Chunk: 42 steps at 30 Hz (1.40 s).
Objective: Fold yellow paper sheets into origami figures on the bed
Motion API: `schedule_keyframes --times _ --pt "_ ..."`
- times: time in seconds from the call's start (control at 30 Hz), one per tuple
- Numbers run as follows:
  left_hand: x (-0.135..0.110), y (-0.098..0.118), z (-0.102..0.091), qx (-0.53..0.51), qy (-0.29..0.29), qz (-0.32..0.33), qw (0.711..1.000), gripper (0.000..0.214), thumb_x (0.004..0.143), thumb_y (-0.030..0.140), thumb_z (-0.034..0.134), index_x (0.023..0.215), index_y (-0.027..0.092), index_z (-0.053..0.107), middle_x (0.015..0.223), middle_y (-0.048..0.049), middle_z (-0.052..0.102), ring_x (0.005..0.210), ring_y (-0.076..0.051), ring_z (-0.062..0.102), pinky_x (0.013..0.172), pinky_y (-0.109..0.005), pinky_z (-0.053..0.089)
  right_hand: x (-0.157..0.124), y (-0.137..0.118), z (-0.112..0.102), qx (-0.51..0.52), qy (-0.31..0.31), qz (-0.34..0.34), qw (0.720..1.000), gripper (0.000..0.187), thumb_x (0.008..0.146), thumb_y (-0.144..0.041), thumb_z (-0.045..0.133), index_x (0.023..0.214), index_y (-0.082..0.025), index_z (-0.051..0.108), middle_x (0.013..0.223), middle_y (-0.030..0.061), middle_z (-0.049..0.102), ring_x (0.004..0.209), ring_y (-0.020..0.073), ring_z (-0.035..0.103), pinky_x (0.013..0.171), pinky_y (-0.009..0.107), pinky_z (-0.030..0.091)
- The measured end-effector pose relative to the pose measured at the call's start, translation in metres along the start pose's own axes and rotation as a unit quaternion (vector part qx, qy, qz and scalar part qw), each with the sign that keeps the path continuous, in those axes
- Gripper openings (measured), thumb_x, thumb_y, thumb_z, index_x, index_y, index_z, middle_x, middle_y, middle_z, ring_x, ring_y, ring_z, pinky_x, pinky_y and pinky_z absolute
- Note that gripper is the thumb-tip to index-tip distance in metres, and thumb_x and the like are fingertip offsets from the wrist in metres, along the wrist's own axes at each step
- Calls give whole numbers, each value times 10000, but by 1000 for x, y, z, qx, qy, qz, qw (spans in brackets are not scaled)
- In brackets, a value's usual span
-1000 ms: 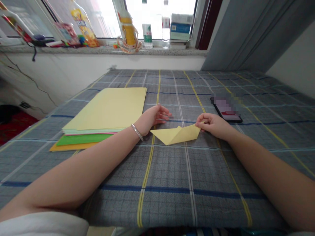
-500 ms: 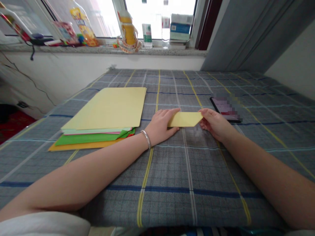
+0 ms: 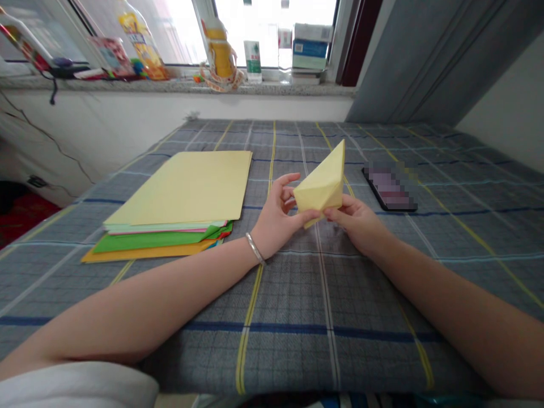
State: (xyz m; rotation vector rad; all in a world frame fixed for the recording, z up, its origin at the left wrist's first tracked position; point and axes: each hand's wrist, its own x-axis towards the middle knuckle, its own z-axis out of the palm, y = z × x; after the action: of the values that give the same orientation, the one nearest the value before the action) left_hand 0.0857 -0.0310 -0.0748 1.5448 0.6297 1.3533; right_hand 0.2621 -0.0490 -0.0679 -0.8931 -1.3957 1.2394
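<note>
A pale yellow folded paper piece (image 3: 321, 184) is held up in the air above the checked cloth, its point aimed up and away from me. My left hand (image 3: 278, 218) supports it from the left, with the thumb under its lower edge and the fingers spread behind. My right hand (image 3: 355, 222) pinches the lower right of the paper with its fingertips. A silver bangle (image 3: 255, 249) circles my left wrist. Part of the paper's lower edge is hidden by my fingers.
To the left lies a stack of coloured paper sheets (image 3: 178, 192), pale yellow on top with green and orange below. A smartphone (image 3: 389, 188) with a blurred screen lies to the right on the grey checked cloth (image 3: 293, 340). Bottles and boxes stand on the windowsill (image 3: 178, 86) beyond.
Both hands have lifted the paper off the cloth. The flat yellow strip has opened into a raised, pointed, three-dimensional shape. The green sheet's edge at the stack looks slightly flatter.
</note>
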Motion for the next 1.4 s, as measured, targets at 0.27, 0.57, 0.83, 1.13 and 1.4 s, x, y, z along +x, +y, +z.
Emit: schedule_keyframes --times 0.27,0.57,0.83,1.13,1.4 --pt "2 8 -7 12 -49 -87 995 369 686 334 795 943 145 609 920 -26 675 845 -144 620 807 -282 485 -2 0 -3 46 -12 43 998 298 678 -397 777 830 -203 609 587 -66 507 457 61 365 422 229 277" --pt "2 9 -12 -152 -174 -169 958 332 701 341 805 947 150 688 896 -24 714 821 -134 640 832 -282 487 -6 -1 -8 85 -73 94 989 323 625 -432 820 832 -220 692 736 -6 609 673 130 530 652 287 453" --pt "2 10 -12 -147 -168 -168 960 311 716 298 798 967 155 682 915 -23 717 825 -126 637 831 -270 481 -6 1 -10 61 -64 76 993 275 655 -431 804 815 -233 702 757 -1 618 739 158 565 794 349 476" --pt "5 12 -17 -133 -202 -181 953 372 702 416 797 942 149 702 912 -56 714 844 -166 656 855 -324 500 -7 -4 -10 62 -94 68 991 273 655 -439 804 840 -246 747 784 4 689 783 169 625 849 356 488" --pt "8 13 -19 -99 -216 -162 958 353 730 437 774 922 149 701 915 -59 714 853 -159 652 871 -324 502 -6 -5 -11 61 -86 60 993 253 665 -435 796 837 -254 754 858 17 726 872 188 653 923 385 476"
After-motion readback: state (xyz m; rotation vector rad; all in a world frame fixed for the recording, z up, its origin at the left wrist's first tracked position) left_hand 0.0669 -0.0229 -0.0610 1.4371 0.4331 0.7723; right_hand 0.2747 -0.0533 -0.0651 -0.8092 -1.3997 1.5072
